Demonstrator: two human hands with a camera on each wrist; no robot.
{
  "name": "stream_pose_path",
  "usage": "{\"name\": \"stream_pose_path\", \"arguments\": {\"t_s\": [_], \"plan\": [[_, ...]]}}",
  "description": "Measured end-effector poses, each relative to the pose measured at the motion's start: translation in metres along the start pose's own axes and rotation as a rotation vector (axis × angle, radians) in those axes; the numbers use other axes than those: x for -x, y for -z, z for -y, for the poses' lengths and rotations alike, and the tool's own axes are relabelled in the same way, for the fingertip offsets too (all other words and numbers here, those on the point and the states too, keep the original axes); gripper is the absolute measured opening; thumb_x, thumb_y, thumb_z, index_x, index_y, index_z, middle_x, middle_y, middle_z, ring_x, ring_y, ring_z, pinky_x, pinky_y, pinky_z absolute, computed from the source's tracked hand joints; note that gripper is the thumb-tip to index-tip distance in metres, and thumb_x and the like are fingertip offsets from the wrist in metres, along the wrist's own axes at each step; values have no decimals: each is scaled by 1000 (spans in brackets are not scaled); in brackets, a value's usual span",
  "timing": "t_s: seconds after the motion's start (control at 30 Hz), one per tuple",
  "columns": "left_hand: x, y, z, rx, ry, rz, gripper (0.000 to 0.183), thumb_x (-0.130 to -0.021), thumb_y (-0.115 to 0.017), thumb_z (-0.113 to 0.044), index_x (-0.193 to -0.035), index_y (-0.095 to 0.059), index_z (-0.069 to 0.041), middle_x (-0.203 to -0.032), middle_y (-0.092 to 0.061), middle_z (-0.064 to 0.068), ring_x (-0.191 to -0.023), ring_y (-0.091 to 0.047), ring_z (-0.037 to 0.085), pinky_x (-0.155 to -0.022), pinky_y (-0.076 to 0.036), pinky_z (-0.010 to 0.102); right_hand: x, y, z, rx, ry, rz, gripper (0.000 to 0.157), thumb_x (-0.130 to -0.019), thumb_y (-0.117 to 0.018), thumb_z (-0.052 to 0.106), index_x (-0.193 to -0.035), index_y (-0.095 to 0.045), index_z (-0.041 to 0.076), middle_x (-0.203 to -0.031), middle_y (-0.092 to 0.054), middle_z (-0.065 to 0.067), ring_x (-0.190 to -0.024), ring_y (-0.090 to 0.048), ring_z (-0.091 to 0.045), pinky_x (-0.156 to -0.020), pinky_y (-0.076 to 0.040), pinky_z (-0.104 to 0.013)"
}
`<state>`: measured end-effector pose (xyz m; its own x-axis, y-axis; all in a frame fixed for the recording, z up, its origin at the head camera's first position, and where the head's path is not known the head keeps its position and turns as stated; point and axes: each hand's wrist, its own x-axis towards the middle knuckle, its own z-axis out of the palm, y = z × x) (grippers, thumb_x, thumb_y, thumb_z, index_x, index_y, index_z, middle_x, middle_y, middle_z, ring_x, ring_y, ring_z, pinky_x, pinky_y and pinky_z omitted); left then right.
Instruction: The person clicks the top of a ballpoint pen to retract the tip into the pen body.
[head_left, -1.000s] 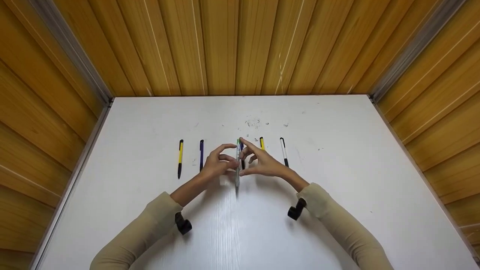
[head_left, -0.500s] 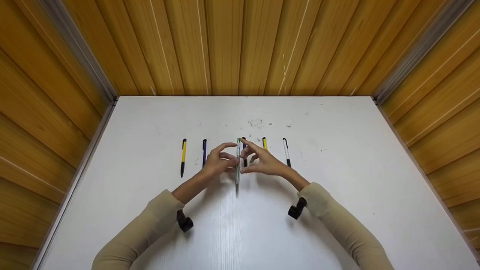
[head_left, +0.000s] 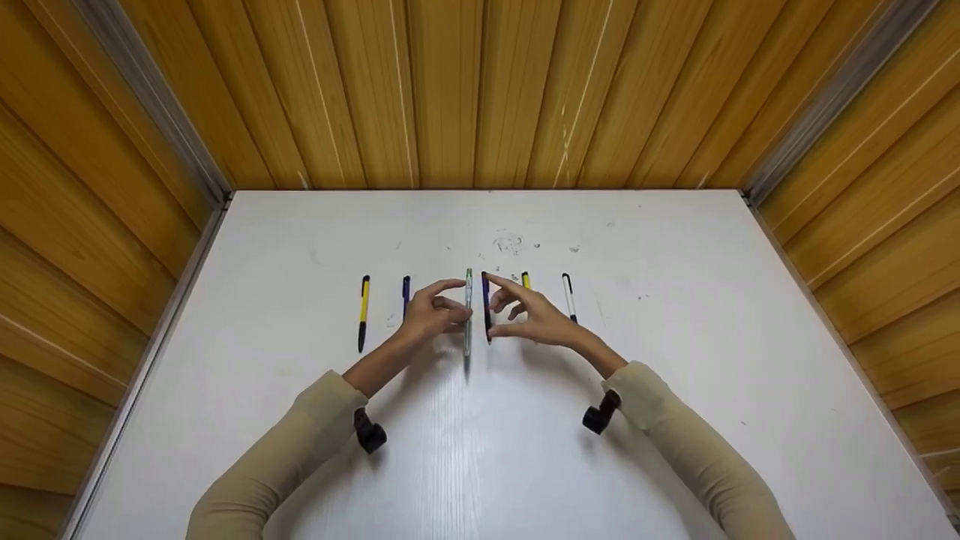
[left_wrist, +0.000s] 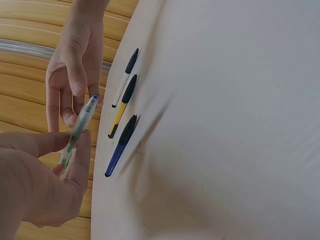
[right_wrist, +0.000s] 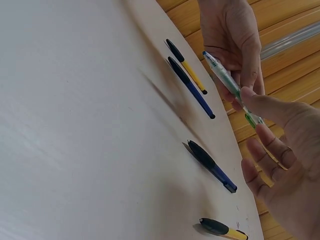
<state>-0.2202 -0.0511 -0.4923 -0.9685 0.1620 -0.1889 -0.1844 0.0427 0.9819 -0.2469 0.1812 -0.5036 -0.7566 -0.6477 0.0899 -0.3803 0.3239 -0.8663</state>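
Note:
In the head view, my left hand (head_left: 429,316) pinches a clear pen (head_left: 468,337) with green parts between thumb and fingers. The left wrist view shows this pen (left_wrist: 81,122) raised above the table, its tip tilted upward. Just to its right is my right hand (head_left: 541,321), fingers spread and loosely bent, holding nothing. From the head, its index finger and thumb overlap a blue pen (head_left: 486,304). The right wrist view shows that blue pen (right_wrist: 212,167) lying on the table below the hand, and my right thumb overlapping the clear pen.
Other pens lie in a spaced row on the white table (head_left: 637,450): a yellow pen (head_left: 364,304) and a blue pen (head_left: 406,292) to the left, a yellow pen (head_left: 526,280) and a white pen (head_left: 568,296) to the right. Wooden panels (head_left: 442,90) wall the table.
My hands have drawn slightly apart. The left carries the clear pen a little leftward, while the right shifts right, away from it, leaving a gap where the blue pen shows.

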Motion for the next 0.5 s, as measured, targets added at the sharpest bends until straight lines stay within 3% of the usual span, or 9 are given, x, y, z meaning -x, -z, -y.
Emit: {"name": "stream_pose_path", "arguments": {"t_s": [0.17, 0.37, 0.5], "plan": [[-8, 3, 2, -13, 15, -35, 54, -88, -72, 9, -139, -60, -2, -89, -75, 14, -78, -74, 18, -80, -67, 37, 2, 5, -3, 15, -15, -11, 79, -91, -78, 11, -156, -35, -1, -120, -61, -23, -114, -61, -35, -95, -58, -52], [-16, 8, 7, -59, 29, -86, 51, -88, -72, 7, -137, -62, -4, -91, -76, 16, -82, -77, 27, -80, -67, 40, 8, 11, -8, -9, -31, -55, 63, -94, -73, 7, -150, -46, 0, -120, -60, -28, -114, -60, -40, -90, -58, -35], [-19, 12, 9, -83, 33, -108, 50, -88, -73, 5, -136, -63, -6, -93, -74, 15, -88, -77, 34, -78, -67, 40, 12, 15, -11, -3, -40, -71, 57, -95, -70, 4, -148, -48, -3, -123, -59, -31, -117, -58, -46, -95, -57, -42]]}}
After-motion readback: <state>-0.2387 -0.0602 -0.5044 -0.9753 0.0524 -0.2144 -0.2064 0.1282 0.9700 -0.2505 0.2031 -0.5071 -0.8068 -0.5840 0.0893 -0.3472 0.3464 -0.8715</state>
